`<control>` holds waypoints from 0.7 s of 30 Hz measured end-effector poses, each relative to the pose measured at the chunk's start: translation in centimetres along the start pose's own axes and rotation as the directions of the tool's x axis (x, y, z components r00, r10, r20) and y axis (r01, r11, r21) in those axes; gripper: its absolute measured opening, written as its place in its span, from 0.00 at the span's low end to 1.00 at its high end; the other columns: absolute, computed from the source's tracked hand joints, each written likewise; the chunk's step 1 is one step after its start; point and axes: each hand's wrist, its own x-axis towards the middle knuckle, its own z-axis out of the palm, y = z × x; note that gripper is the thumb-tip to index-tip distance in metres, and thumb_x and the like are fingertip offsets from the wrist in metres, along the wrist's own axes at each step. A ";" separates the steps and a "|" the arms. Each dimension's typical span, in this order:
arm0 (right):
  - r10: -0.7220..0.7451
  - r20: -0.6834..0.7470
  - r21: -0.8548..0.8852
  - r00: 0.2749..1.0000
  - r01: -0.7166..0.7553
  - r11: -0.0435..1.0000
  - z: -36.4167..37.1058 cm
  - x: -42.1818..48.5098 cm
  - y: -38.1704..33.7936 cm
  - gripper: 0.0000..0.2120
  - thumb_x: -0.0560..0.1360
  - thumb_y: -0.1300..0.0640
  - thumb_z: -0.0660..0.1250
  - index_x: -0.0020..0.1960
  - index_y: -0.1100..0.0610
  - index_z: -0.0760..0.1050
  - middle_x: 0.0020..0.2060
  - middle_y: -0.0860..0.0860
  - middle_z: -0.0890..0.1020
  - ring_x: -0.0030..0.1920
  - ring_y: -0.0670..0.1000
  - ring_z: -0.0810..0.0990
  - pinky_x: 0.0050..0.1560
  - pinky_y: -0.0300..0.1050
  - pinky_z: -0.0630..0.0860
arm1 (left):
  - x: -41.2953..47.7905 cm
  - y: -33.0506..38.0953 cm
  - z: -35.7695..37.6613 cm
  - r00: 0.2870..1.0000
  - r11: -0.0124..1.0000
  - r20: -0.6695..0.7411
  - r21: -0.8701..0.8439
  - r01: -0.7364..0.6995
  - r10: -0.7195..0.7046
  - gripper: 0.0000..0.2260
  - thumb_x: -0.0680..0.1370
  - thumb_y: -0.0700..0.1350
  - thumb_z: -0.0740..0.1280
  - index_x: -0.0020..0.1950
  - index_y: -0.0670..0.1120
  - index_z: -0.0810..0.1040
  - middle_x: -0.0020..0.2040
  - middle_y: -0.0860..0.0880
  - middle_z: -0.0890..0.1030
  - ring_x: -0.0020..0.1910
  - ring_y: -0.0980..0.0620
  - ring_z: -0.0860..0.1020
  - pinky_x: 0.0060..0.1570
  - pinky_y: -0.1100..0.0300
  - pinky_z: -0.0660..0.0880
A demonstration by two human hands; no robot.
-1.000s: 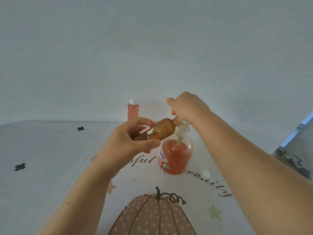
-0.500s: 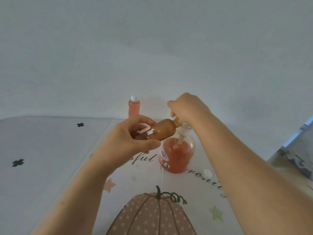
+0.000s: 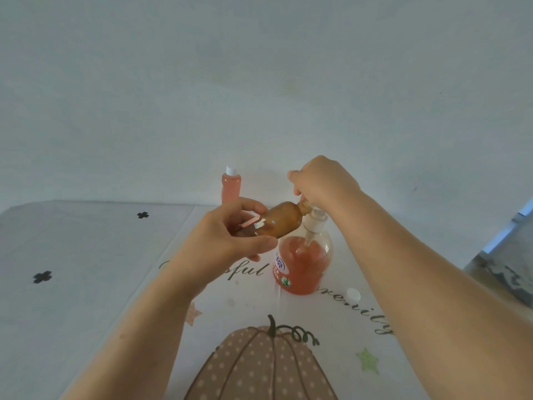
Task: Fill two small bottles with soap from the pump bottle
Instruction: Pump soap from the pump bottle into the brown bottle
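My left hand (image 3: 227, 241) grips a small brown bottle (image 3: 281, 219) tilted almost on its side, its open mouth up against the pump nozzle. My right hand (image 3: 323, 180) sits on top of the pump head with fingers curled over it, hiding the nozzle tip. Below stands the clear pump bottle (image 3: 302, 264), partly full of orange-pink soap. A second small bottle (image 3: 230, 184), full of pink soap and wearing a white cap, stands upright behind my left hand. A loose white cap (image 3: 353, 295) lies on the table to the right of the pump bottle.
A white tablecloth (image 3: 86, 269) with a pumpkin print (image 3: 259, 365), lettering and small stars covers the table. The table meets a plain wall at the back. At the far right edge there is a drop to a patterned floor (image 3: 501, 272).
My right hand and the pump head dipped slightly and came back up. The small brown bottle stays at the nozzle in my left hand. The camera view shifted a little.
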 end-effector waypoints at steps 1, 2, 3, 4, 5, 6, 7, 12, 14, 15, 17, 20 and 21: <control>-0.003 0.004 -0.011 1.000 0.003 1.000 -0.2 0.0 -0.1 0.15 0.77 0.51 0.60 0.50 0.58 0.82 0.44 0.53 0.87 0.39 0.54 0.81 0.37 0.42 0.70 | 0.0 -0.1 0.0 1.000 1.000 0.011 -0.015 0.005 -0.005 0.15 0.69 0.34 0.76 0.51 0.48 0.80 0.44 0.45 0.84 0.32 0.50 0.81 0.30 0.69 0.73; -0.010 0.008 -0.030 1.000 0.010 0.999 -0.3 -0.1 -0.2 0.15 0.77 0.51 0.59 0.49 0.57 0.82 0.44 0.53 0.87 0.41 0.54 0.82 0.38 0.43 0.70 | 0.1 0.0 0.0 1.000 1.000 0.025 -0.023 0.009 -0.009 0.15 0.70 0.34 0.76 0.52 0.47 0.80 0.44 0.43 0.84 0.33 0.50 0.81 0.30 0.69 0.73; -0.020 0.012 -0.053 1.000 0.021 0.998 -0.4 -0.2 -0.2 0.14 0.77 0.51 0.59 0.49 0.57 0.82 0.44 0.52 0.86 0.42 0.54 0.83 0.38 0.42 0.70 | 0.1 0.1 -0.1 0.999 1.000 0.039 -0.022 0.009 -0.008 0.15 0.70 0.33 0.75 0.52 0.46 0.80 0.43 0.43 0.83 0.33 0.49 0.81 0.30 0.69 0.73; -0.029 0.015 -0.075 0.999 0.030 0.997 -0.5 -0.2 -0.3 0.14 0.78 0.51 0.59 0.48 0.56 0.81 0.44 0.52 0.86 0.42 0.54 0.82 0.37 0.42 0.70 | 0.2 0.3 -0.1 0.999 1.000 0.052 -0.018 0.007 -0.006 0.14 0.70 0.33 0.75 0.52 0.46 0.79 0.42 0.43 0.83 0.33 0.49 0.81 0.29 0.69 0.72; -0.033 0.017 -0.086 0.999 0.034 0.996 -0.6 -0.2 -0.3 0.14 0.78 0.52 0.59 0.48 0.56 0.81 0.44 0.51 0.86 0.41 0.54 0.81 0.36 0.41 0.69 | 0.3 0.5 -0.3 0.998 1.000 0.062 -0.013 0.007 -0.006 0.14 0.70 0.33 0.75 0.52 0.45 0.79 0.41 0.44 0.82 0.33 0.48 0.81 0.29 0.69 0.72; -0.032 0.015 -0.086 0.999 0.033 0.996 -0.7 -0.2 -0.4 0.13 0.78 0.53 0.59 0.49 0.56 0.81 0.44 0.51 0.86 0.39 0.54 0.80 0.36 0.41 0.68 | 0.5 0.7 -0.4 0.998 1.000 0.070 -0.004 0.006 -0.006 0.14 0.70 0.33 0.75 0.52 0.45 0.79 0.40 0.44 0.82 0.33 0.48 0.81 0.28 0.69 0.72; -0.026 0.011 -0.080 1.000 0.027 0.996 -0.8 -0.2 -0.4 0.13 0.78 0.53 0.59 0.49 0.57 0.81 0.44 0.52 0.86 0.38 0.54 0.79 0.35 0.40 0.68 | 0.7 0.9 -0.5 0.997 1.000 0.077 0.009 0.006 -0.007 0.14 0.70 0.33 0.75 0.52 0.45 0.79 0.39 0.45 0.82 0.33 0.47 0.81 0.29 0.69 0.72; -0.008 0.010 -0.061 1.000 0.008 0.998 -0.5 -0.2 -0.5 0.14 0.77 0.54 0.59 0.48 0.56 0.83 0.43 0.51 0.87 0.35 0.53 0.79 0.34 0.40 0.68 | 1.5 1.0 -1.1 0.994 0.998 0.105 0.058 0.024 -0.030 0.15 0.70 0.35 0.75 0.53 0.45 0.78 0.40 0.44 0.80 0.34 0.46 0.81 0.30 0.66 0.72; -0.007 0.007 -0.060 1.000 0.007 0.998 -0.4 -0.1 -0.5 0.14 0.78 0.53 0.59 0.48 0.56 0.82 0.42 0.51 0.86 0.34 0.52 0.78 0.33 0.40 0.67 | 1.7 1.0 -1.2 0.992 0.998 0.119 0.058 0.025 -0.032 0.14 0.70 0.34 0.75 0.52 0.45 0.78 0.40 0.43 0.80 0.35 0.45 0.81 0.31 0.65 0.72; -0.005 0.008 -0.062 1.000 0.005 0.998 -0.3 -0.1 -0.5 0.14 0.78 0.53 0.58 0.47 0.56 0.82 0.42 0.50 0.86 0.33 0.52 0.78 0.33 0.40 0.67 | 1.8 0.9 -1.3 0.992 0.998 0.123 0.059 0.024 -0.031 0.14 0.70 0.34 0.75 0.52 0.45 0.78 0.41 0.41 0.80 0.35 0.45 0.81 0.32 0.63 0.72; 0.005 0.015 -0.063 1.000 -0.004 0.998 -0.2 0.0 -0.4 0.15 0.78 0.52 0.58 0.47 0.55 0.82 0.41 0.50 0.86 0.33 0.52 0.78 0.33 0.40 0.67 | 1.9 0.6 -1.3 0.992 0.997 0.124 0.068 0.022 -0.030 0.14 0.70 0.35 0.76 0.53 0.45 0.78 0.43 0.38 0.81 0.35 0.45 0.82 0.36 0.60 0.73; 0.007 0.021 -0.053 1.000 -0.006 0.999 0.4 0.0 -0.1 0.15 0.78 0.52 0.57 0.47 0.56 0.81 0.42 0.51 0.86 0.37 0.53 0.79 0.35 0.41 0.67 | 1.8 0.1 -1.2 0.993 0.997 0.115 0.066 0.027 -0.034 0.15 0.69 0.36 0.76 0.53 0.45 0.79 0.45 0.38 0.82 0.35 0.45 0.82 0.32 0.64 0.74; 0.009 0.020 -0.044 1.000 -0.009 0.999 0.6 0.1 0.1 0.15 0.78 0.52 0.57 0.48 0.56 0.81 0.42 0.51 0.86 0.38 0.54 0.79 0.35 0.42 0.67 | 1.8 -0.1 -1.1 0.993 0.998 0.110 0.059 0.033 -0.039 0.15 0.69 0.36 0.76 0.53 0.46 0.79 0.45 0.38 0.82 0.35 0.45 0.82 0.31 0.65 0.74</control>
